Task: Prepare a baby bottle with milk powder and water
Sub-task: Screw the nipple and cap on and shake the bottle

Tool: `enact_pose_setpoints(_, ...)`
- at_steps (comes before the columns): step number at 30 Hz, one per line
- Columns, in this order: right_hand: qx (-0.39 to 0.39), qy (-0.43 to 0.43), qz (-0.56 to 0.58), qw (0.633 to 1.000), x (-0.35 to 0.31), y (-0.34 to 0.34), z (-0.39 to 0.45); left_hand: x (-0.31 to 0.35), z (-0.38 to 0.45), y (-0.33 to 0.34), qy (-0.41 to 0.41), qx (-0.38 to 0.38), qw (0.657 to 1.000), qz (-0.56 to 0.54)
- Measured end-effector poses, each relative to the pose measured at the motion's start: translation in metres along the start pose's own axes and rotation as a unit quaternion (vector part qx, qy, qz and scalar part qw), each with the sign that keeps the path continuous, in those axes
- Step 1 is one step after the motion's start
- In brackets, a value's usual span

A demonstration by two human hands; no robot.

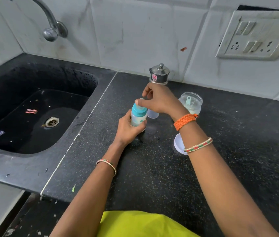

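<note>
Left hand (126, 130) wraps bottle (138, 118) on tabletop (152, 168); right hand (161, 101) fingers (139, 101) pinch teal cap (139, 109).

The light was soft and even, fairly bright, with faint shadows under the hands on the bench (152, 168). The sink (32, 117) stayed dark. Glints showed on the tap (50, 31). Wide-angle bending curved the tile lines and edges; focus was sharp mid-frame.
</note>
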State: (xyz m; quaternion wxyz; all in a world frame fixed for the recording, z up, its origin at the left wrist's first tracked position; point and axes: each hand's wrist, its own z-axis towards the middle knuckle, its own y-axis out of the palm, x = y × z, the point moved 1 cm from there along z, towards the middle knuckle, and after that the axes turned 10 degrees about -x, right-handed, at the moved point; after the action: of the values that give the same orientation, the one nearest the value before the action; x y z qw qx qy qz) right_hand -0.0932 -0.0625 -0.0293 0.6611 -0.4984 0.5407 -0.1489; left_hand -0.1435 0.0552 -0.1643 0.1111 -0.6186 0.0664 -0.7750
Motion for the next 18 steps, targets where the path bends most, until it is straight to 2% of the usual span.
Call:
enact_pose_setpoints(3,-0.085,-0.003,0.137,0.987,0.015,0.019,-0.008,-0.001,0.000,0.001,0.003,0.001,1.000,-0.003)
enact_pose_setpoints(5,-0.084,-0.031,0.196,0.977,0.021,0.034,-0.013,-0.001,0.000,0.001,0.004,0.004,1.000,-0.001)
enact_pose_setpoints(7,-0.041,-0.044,0.228,0.972,0.026,0.044,-0.014,-0.001,0.000,0.001,0.007,0.001,1.000,-0.001)
enact_pose_setpoints(9,0.009,-0.035,0.221,0.975,0.028,0.047,-0.013,-0.001,0.000,0.001,0.005,-0.002,1.000,0.001)
enact_pose_setpoints(13,0.082,-0.020,0.139,0.987,0.021,0.049,-0.010,-0.003,0.002,0.000,0.007,-0.003,1.000,0.012)
enact_pose_setpoints(18,0.086,-0.027,0.123,0.988,0.017,0.047,-0.009,-0.005,0.002,0.000,0.006,-0.004,1.000,0.012)
